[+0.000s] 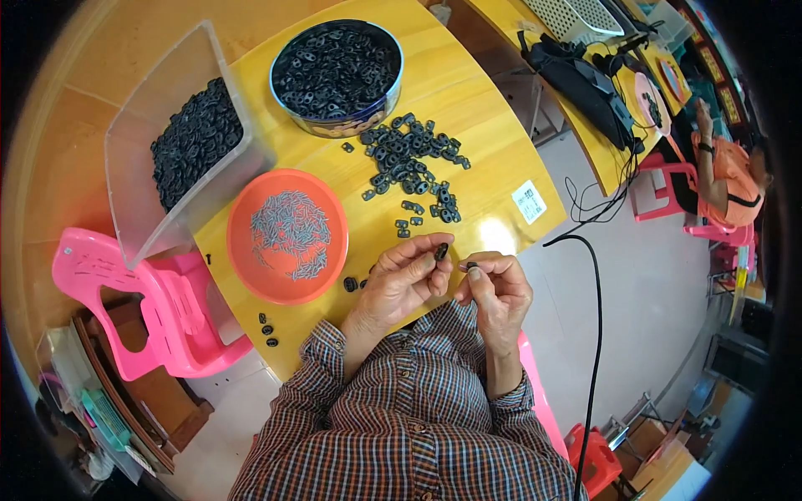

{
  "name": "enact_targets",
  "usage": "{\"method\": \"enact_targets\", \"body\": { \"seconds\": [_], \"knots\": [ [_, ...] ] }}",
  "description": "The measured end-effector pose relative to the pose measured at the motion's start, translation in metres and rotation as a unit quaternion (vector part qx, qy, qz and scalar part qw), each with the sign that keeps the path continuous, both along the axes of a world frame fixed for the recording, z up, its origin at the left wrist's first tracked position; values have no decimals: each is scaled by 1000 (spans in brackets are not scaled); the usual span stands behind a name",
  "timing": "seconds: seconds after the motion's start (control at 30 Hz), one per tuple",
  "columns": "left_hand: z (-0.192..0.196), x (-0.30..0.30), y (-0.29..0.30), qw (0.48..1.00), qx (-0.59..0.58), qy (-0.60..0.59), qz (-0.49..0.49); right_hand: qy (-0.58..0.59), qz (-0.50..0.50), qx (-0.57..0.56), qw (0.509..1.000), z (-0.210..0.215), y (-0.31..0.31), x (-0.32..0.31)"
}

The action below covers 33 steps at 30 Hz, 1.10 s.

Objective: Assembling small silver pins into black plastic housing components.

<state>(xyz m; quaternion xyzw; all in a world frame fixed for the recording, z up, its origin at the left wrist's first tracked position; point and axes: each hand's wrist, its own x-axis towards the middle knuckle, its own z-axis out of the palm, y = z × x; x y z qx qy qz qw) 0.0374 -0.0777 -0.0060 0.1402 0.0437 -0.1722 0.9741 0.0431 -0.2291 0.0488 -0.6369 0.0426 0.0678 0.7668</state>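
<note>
My left hand (399,280) pinches a small black plastic piece (441,251) between thumb and fingers above the table's near edge. Close beside it, my right hand (499,294) has its thumb and fingertips closed on a tiny dark piece (473,265), mostly hidden. A gap separates the two hands. Beyond them lies a loose pile of black two-holed pieces (409,154). To the left, an orange-red plate (241,265) holds many small grey pins (292,219). A few black pieces (350,284) rest between that plate and my left hand.
A round tin (342,127) full of black pieces stands at the back. Left of it is a clear plastic bin (125,159) with more. A white label (529,202) lies at the table's right. Pink chair (159,309), black cable (598,334), another person (727,179) at far right.
</note>
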Motion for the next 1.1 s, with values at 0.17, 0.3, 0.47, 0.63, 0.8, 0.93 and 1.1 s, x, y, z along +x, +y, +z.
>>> {"method": "enact_targets", "body": {
  "seconds": [0.17, 0.3, 0.47, 0.63, 0.8, 0.93, 1.1],
  "knots": [
    [2, 4, -7, 1000, 18, 13, -14, -4, -19, -8, 1000, -3, -8, -1],
    [3, 6, -9, 999, 49, 2, -7, 0, -42, -2, 999, -5, -10, 1],
    [-1, 6, -11, 995, 95, 1, 10, -2, -56, 2, 998, -8, -12, 1],
    [0, 6, -15, 981, 192, -4, 34, 16, -96, 17, 995, -5, -9, 2],
    [7, 6, -24, 956, 285, -31, 65, -26, -95, 29, 995, -21, -11, 0],
    [1, 6, -27, 944, 318, -47, 74, -4, -118, 33, 992, -16, -6, 3],
    [-4, 6, -29, 918, 378, -104, 62, 12, -114, 46, 992, -22, -12, 3]
  ]
}}
